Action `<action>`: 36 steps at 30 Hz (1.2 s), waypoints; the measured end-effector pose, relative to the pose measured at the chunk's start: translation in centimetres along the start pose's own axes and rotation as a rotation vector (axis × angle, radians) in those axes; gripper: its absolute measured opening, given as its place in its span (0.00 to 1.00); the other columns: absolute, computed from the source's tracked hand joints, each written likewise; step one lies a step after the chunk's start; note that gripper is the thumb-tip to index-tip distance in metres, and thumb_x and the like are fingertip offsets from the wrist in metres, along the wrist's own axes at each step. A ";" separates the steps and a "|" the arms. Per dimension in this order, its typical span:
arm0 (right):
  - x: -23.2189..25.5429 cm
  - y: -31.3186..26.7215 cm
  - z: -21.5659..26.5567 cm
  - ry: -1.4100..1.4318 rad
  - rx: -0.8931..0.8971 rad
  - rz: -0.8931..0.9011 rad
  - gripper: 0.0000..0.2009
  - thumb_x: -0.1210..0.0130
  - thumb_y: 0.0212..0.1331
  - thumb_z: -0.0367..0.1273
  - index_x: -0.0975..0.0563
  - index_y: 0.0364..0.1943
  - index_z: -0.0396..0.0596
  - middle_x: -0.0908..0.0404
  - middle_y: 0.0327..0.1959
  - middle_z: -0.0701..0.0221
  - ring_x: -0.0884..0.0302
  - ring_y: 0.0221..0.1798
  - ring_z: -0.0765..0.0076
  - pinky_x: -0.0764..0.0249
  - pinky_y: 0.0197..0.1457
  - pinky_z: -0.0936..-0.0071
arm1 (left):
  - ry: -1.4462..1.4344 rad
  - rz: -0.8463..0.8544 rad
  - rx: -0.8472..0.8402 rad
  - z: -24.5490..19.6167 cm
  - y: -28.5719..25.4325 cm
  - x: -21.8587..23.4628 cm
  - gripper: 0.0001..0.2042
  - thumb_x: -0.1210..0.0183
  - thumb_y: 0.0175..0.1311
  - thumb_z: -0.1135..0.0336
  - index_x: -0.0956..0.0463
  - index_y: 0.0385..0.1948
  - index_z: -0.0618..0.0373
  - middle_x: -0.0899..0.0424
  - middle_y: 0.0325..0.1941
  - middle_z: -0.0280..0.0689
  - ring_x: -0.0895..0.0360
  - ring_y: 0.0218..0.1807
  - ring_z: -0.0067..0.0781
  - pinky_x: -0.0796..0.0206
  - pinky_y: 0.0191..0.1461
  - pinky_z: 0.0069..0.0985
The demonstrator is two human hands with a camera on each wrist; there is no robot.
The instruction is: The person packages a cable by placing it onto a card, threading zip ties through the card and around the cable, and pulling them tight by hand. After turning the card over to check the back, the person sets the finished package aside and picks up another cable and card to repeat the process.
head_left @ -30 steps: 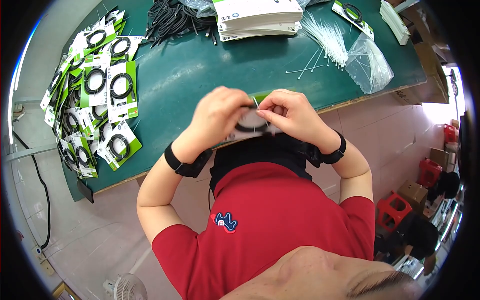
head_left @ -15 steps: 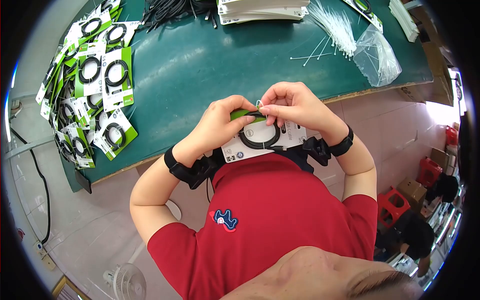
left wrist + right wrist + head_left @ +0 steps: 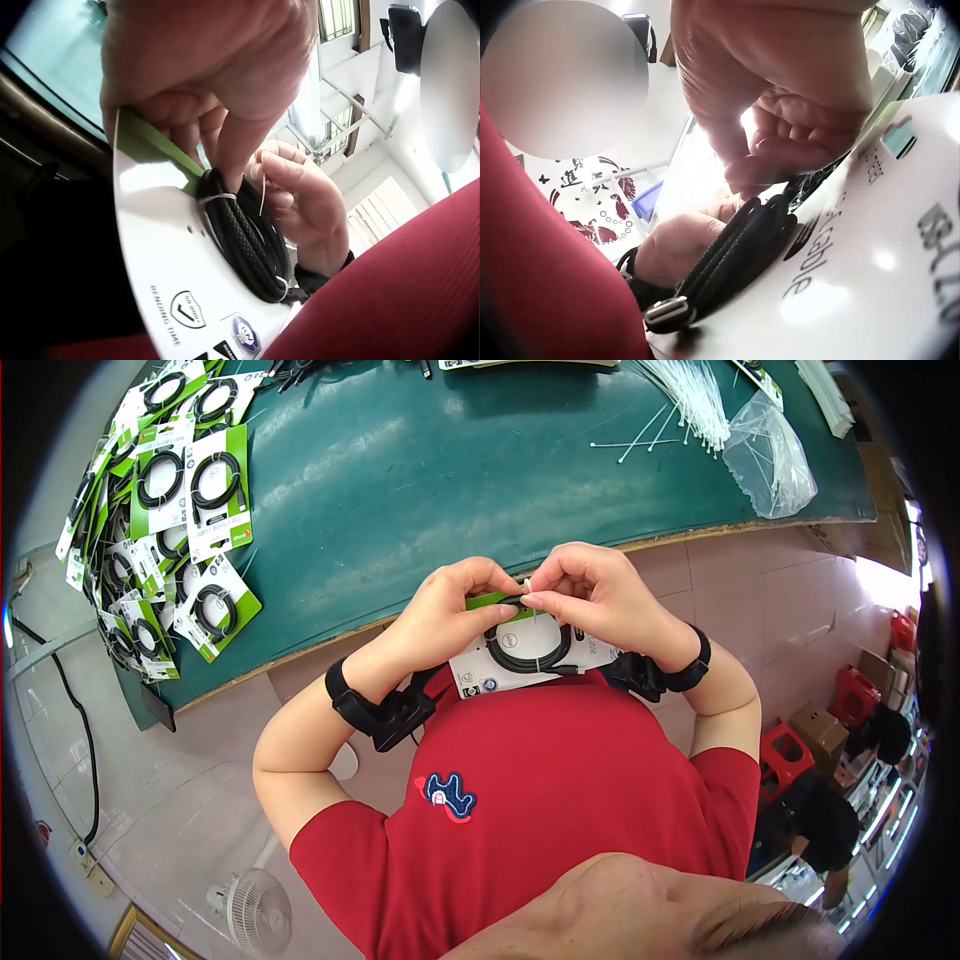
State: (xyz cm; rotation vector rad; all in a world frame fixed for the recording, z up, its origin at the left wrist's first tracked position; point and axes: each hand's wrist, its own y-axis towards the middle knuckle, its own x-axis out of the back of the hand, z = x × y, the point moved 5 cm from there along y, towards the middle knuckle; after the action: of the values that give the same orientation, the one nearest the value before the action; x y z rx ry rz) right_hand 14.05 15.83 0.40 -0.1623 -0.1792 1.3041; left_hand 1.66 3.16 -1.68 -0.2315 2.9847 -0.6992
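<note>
My left hand (image 3: 450,610) grips the top edge of a white and green cable card (image 3: 470,678), its thumb pressing on the coiled black USB-C cable (image 3: 522,664) that lies on the card's face. Opposite it, my right hand (image 3: 605,600) pinches a thin white cable tie (image 3: 262,199) between thumb and forefinger at the top of the coil. The tie's tail hangs down over the card. White bands (image 3: 217,196) circle the coil in the left wrist view. In the right wrist view, the metal plug (image 3: 667,311) sticks out at the coil's lower end.
Many carded cables (image 3: 215,480) are heaped on the left of the green table (image 3: 370,490). White cable ties (image 3: 690,400) lie loose at the back right, beside a clear plastic bag (image 3: 768,465). The table's front edge (image 3: 690,537) runs just beyond the hands.
The card, blurred and largely covered by the hands a second ago, now shows its face and coil below them. The head view has shifted, with the table sliding upward in it.
</note>
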 end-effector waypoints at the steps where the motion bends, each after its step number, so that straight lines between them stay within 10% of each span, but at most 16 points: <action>1: 0.0 0.0 -0.1 0.001 -0.003 0.000 0.04 0.36 0.61 0.26 0.21 0.35 0.42 0.19 0.30 0.75 0.25 0.28 0.86 0.30 0.29 0.86 | -0.002 0.001 0.002 0.1 0.0 0.0 0.09 0.37 0.64 0.73 0.22 0.43 0.65 0.15 0.43 0.39 0.18 0.49 0.26 0.26 0.51 0.26; 16: -0.5 -1.2 1.8 -0.475 0.507 -0.119 0.06 0.33 0.54 0.24 0.20 0.32 0.44 0.19 0.28 0.71 0.28 0.25 0.74 0.33 0.25 0.79 | -0.099 0.049 0.098 0.1 -0.3 -0.1 0.09 0.38 0.65 0.76 0.24 0.44 0.62 0.17 0.48 0.35 0.21 0.53 0.23 0.28 0.57 0.23; 36: -1.0 -1.3 1.7 -0.554 0.529 -0.114 0.08 0.32 0.49 0.24 0.22 0.30 0.44 0.24 0.35 0.69 0.25 0.33 0.68 0.29 0.29 0.74 | -0.116 0.028 0.126 0.2 -0.3 -0.2 0.09 0.38 0.64 0.77 0.24 0.44 0.62 0.17 0.47 0.36 0.20 0.54 0.23 0.28 0.57 0.23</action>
State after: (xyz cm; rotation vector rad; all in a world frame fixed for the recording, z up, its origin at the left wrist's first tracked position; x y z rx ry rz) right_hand 14.64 14.54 2.30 0.6566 -0.3004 1.2161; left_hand 1.95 2.80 -1.70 -0.2151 2.8162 -0.8367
